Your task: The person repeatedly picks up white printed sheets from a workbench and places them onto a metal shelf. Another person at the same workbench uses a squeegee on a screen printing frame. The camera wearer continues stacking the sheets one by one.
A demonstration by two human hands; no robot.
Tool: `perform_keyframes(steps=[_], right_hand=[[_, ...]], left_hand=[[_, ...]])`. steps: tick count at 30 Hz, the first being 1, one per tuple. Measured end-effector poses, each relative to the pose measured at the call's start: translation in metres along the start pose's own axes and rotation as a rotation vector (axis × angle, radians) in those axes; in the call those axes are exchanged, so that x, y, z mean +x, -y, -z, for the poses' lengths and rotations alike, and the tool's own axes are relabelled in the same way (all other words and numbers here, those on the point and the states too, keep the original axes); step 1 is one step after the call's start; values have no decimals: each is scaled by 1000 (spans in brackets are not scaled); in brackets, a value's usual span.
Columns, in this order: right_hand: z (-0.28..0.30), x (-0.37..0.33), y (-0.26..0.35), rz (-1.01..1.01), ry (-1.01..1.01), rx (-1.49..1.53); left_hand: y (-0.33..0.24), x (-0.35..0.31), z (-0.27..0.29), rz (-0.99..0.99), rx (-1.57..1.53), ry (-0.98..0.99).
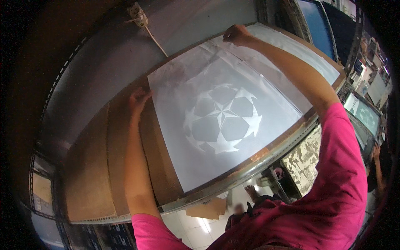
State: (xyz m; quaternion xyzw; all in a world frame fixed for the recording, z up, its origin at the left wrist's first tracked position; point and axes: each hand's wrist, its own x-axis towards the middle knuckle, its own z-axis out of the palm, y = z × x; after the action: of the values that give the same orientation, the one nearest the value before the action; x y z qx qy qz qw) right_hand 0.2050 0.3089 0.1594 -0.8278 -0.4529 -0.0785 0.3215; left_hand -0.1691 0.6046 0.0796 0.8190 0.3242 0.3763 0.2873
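Hidden and cut-off parts around the white sheet

The right hand (236,34) covers the far corner of the white sheet (225,121), its fingertips out of sight; the wall socket (138,14) is too small to read; another person's arm (378,166) is cut off by the dark rim.

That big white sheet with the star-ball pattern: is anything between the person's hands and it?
Nothing visible. The left hand rests at the left edge of the white sheet, and the right hand presses its far corner. The sheet lies flat on the brown table, nothing on top.
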Motion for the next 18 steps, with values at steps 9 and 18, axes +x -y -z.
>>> perform_keyframes(steps=[9, 18], right_hand=[[147, -351, 44, -34, -724, 408], [39, -741, -9, -990, -1005, 515]], left_hand=[[43, 21, -5, 80, -327, -19], [90, 34, 36, -298, 123, 101]])
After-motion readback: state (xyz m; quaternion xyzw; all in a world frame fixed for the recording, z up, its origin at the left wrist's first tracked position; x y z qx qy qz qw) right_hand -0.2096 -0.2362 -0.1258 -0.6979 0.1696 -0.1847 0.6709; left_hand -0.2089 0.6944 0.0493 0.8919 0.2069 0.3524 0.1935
